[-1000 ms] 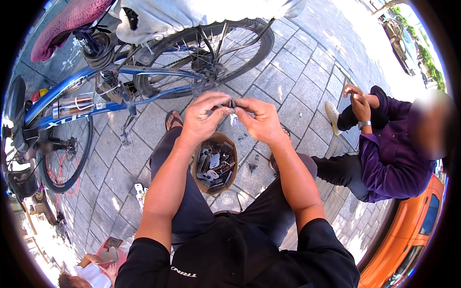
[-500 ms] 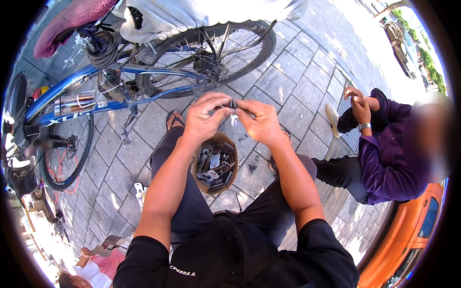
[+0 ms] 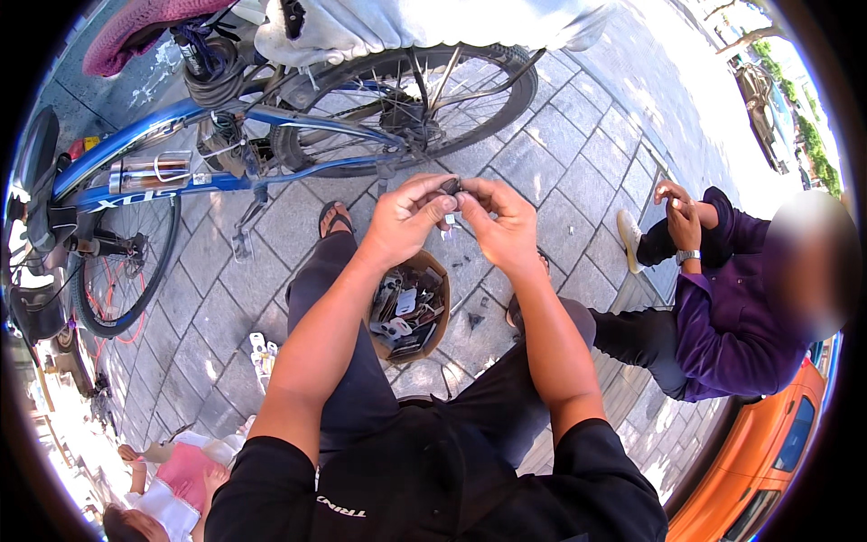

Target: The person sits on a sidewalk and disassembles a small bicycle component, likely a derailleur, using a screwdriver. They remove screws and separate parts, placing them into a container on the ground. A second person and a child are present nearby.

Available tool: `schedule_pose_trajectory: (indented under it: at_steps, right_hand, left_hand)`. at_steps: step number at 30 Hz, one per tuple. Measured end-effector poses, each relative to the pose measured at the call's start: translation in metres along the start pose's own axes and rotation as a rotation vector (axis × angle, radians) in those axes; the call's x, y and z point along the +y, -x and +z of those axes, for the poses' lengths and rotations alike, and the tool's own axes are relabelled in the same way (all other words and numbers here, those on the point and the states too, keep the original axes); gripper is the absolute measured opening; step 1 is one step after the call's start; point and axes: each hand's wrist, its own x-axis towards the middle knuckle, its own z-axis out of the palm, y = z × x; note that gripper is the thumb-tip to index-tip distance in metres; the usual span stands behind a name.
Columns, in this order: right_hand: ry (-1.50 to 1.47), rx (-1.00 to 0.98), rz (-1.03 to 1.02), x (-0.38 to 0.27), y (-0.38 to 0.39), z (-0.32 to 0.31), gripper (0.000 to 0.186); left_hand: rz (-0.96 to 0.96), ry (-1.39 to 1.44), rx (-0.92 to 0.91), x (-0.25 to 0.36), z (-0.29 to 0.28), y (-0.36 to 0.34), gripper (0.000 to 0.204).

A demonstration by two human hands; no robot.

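Paved sidewalk beside a blue bicycle (image 3: 208,172).
Left hand (image 3: 402,221) and right hand (image 3: 501,221) pinch one small dark part (image 3: 450,187) above the parts bowl (image 3: 411,307).

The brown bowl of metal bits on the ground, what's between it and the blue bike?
In the head view, only bare grey paving stones and a foot in a sandal lie between the brown bowl and the blue bike.

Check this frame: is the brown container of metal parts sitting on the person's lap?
No, the brown container rests on the paving stones between the person's legs, below the left hand and right hand.
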Motion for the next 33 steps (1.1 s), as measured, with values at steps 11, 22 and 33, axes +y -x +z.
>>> schedule_pose_trajectory:
  at_steps: [11,22,33]
  right_hand:
    - [0.089,-0.010,-0.088,-0.013,-0.002,0.002,0.020]
    - [-0.239,-0.068,0.164,-0.004,-0.002,0.006,0.024]
    - [-0.093,-0.160,0.270,0.023,0.011,-0.003,0.031]
  left_hand:
    - [-0.110,0.155,0.031,0.001,0.001,-0.002,0.044]
    - [-0.182,0.193,0.086,-0.002,-0.002,-0.004,0.048]
    - [-0.191,0.210,0.156,-0.015,-0.007,0.020,0.032]
